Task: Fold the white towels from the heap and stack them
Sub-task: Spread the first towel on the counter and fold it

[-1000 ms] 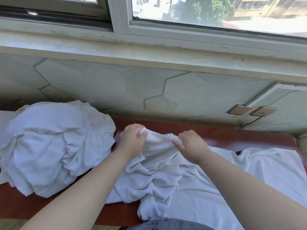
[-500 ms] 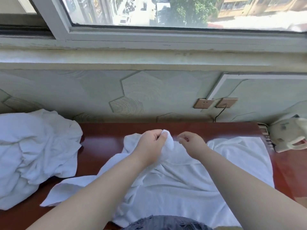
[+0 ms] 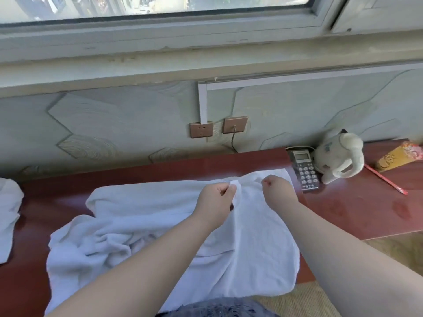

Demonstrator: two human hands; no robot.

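A large white towel [image 3: 146, 216] lies spread and rumpled across the red-brown table [image 3: 343, 209], its near edge hanging over the front. My left hand [image 3: 216, 200] pinches a small fold of the towel's far edge between thumb and fingers. My right hand [image 3: 278, 192] is curled on the same far edge a little to the right, close to the towel's far right corner. Only a strip of the white towel heap [image 3: 9, 213] shows at the left border.
A black desk phone [image 3: 305, 171] lies just right of the towel, with a pale plush toy [image 3: 341, 156] behind it. A red pencil [image 3: 386, 179] and a yellow packet [image 3: 398, 156] lie further right. Wall sockets [image 3: 218, 129] and a cable sit above the table's back edge.
The view has swung right, so the heap has slid almost out of frame. The towel now lies flatter and more spread out, and both hands have moved toward its far right corner.
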